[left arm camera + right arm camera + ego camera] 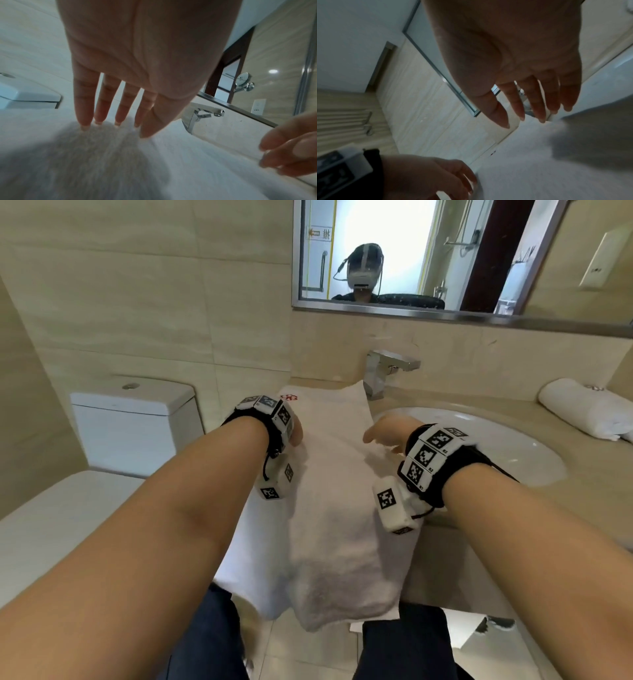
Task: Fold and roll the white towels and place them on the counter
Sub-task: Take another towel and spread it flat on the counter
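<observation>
Both forearms reached forward over a white towel point(337, 494) draped across the surface point(534, 508) beside the sink. The left hand point(137, 67) touched it with straight fingertips; the right hand point(522, 67) hovered, fingers straight, holding nothing.

White towel point(335, 481), red logo point(288, 397); beige counter point(548, 498).

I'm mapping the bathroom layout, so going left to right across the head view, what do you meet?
Toilet tank → left hand → flat white towel → right hand → sink basin → rolled towel.
</observation>
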A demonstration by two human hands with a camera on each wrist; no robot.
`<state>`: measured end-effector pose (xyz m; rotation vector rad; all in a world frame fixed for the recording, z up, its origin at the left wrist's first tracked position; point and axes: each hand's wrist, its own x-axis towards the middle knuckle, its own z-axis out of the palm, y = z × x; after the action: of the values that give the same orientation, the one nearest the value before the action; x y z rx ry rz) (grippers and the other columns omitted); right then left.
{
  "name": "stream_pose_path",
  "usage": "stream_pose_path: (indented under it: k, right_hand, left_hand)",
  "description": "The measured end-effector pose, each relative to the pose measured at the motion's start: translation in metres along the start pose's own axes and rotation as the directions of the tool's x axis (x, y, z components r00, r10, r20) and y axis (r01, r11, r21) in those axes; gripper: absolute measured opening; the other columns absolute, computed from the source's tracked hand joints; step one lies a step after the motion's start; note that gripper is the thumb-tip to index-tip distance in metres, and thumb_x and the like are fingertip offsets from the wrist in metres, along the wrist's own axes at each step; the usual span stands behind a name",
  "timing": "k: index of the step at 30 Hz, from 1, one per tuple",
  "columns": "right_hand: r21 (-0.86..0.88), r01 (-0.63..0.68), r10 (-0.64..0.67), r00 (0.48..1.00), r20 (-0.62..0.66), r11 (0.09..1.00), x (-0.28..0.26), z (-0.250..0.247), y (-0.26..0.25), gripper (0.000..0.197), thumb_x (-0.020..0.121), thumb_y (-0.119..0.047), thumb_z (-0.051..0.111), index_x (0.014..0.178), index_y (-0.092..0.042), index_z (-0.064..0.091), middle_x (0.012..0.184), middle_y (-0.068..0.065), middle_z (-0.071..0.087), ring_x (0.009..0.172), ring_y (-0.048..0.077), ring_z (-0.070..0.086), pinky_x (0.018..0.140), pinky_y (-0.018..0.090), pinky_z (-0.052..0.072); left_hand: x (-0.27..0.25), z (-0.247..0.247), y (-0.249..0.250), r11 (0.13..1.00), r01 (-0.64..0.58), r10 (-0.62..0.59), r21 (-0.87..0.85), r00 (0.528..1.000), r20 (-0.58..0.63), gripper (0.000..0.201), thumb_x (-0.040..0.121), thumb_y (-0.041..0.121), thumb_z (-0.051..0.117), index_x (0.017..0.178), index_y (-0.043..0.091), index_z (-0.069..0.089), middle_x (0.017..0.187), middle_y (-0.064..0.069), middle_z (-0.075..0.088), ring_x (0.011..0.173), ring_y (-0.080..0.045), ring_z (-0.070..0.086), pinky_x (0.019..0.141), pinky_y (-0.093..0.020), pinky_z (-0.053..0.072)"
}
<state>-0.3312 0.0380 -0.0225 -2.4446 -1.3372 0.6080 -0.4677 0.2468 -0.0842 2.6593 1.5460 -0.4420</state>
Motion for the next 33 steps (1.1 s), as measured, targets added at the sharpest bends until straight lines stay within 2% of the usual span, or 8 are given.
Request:
stream_pose_path:
  k: [3,6,8,11,21,23,28,33]
  right_hand:
    - [-0.233,0.100,-0.082,0.993,0.086,0.967,0.018,0.001,-0.029,0.046,0.092,-0.024,0.057,0.133,-0.004,0.049,0.139,0.011,0.048,0.128,0.029,0.044,0.106,0.035,0.037]
    - [-0.383,0.153,-0.087,0.979,0.185,0.911,0.043,-0.002,-0.052,0.050,0.097,-0.025,0.049,0.142,-0.006,0.039,0.148,0.010,0.036,0.137,0.027,0.033,0.111,0.035,0.029]
    - [-0.417,0.163,-0.075,0.973,0.218,0.894,0.069,-0.005,-0.065,0.053,0.097,-0.027,0.050,0.144,-0.008,0.036,0.151,0.009,0.033,0.139,0.027,0.031,0.112,0.036,0.029]
    - [-0.498,0.180,-0.078,0.973,0.219,0.848,0.115,-0.007,-0.081,0.057,0.093,-0.036,0.053,0.142,-0.010,0.039,0.150,0.005,0.036,0.138,0.025,0.033,0.111,0.035,0.030]
    - [-0.714,0.164,0.086,0.950,0.300,0.681,0.194,0.009,-0.090,0.080,0.081,-0.078,0.034,0.132,-0.018,0.051,0.139,0.003,0.051,0.125,0.023,0.047,0.108,0.033,0.031]
    - [-0.682,0.157,0.093,0.945,0.315,0.715,0.208,0.003,-0.102,0.078,0.073,-0.082,0.043,0.120,-0.022,0.060,0.130,0.000,0.057,0.118,0.022,0.052,0.107,0.036,0.035]
    - [-0.552,0.113,0.017,0.974,0.225,0.826,0.235,0.019,-0.106,0.080,0.092,-0.062,0.034,0.147,-0.005,0.025,0.153,0.012,0.027,0.140,0.025,0.027,0.112,0.031,0.019]
    - [-0.490,0.036,0.035,0.990,0.135,0.871,0.254,0.019,-0.102,0.086,0.090,-0.065,0.035,0.147,-0.002,0.021,0.154,0.014,0.024,0.141,0.027,0.025,0.111,0.030,0.019]
  left_hand:
    - [-0.048,-0.020,0.001,0.971,0.024,-0.012,-0.237,0.999,0.051,0.030,0.085,0.030,0.065,0.110,0.013,0.063,0.107,-0.007,0.065,0.081,-0.021,0.059,0.077,-0.031,0.052]
    - [-0.056,-0.030,-0.005,0.912,0.037,0.025,-0.409,0.989,0.145,0.069,0.087,0.027,0.066,0.144,0.010,0.030,0.114,-0.016,0.061,0.088,-0.023,0.059,0.084,-0.034,0.050]
    - [-0.043,-0.035,-0.012,0.928,0.035,0.013,-0.370,0.992,0.127,0.068,0.086,0.032,0.066,0.142,0.011,0.036,0.112,-0.011,0.062,0.093,-0.023,0.060,0.090,-0.034,0.050]
    - [-0.029,-0.046,-0.022,0.977,-0.005,0.006,-0.215,1.000,0.000,0.060,0.090,0.043,0.057,0.139,0.013,0.043,0.139,-0.006,0.047,0.123,-0.024,0.049,0.102,-0.033,0.038]
    - [0.057,-0.024,-0.037,0.989,-0.130,0.115,0.067,0.974,0.193,0.097,0.081,0.074,0.042,0.150,0.029,-0.010,0.158,0.003,-0.016,0.146,-0.027,0.004,0.117,-0.044,0.007]
    - [0.074,-0.026,-0.039,0.985,-0.149,0.127,0.092,0.970,0.209,0.101,0.079,0.075,0.044,0.149,0.030,-0.012,0.157,0.003,-0.018,0.146,-0.028,0.002,0.117,-0.045,0.005]
    - [0.101,-0.039,-0.039,0.972,-0.194,0.165,0.136,0.966,0.200,0.103,0.077,0.076,0.046,0.149,0.030,-0.012,0.158,0.002,-0.015,0.147,-0.027,-0.001,0.116,-0.047,0.005]
    - [0.129,-0.053,-0.040,0.970,-0.190,0.155,0.150,0.963,0.219,0.104,0.076,0.075,0.048,0.149,0.032,-0.012,0.158,0.004,-0.014,0.147,-0.025,-0.002,0.116,-0.047,0.004]
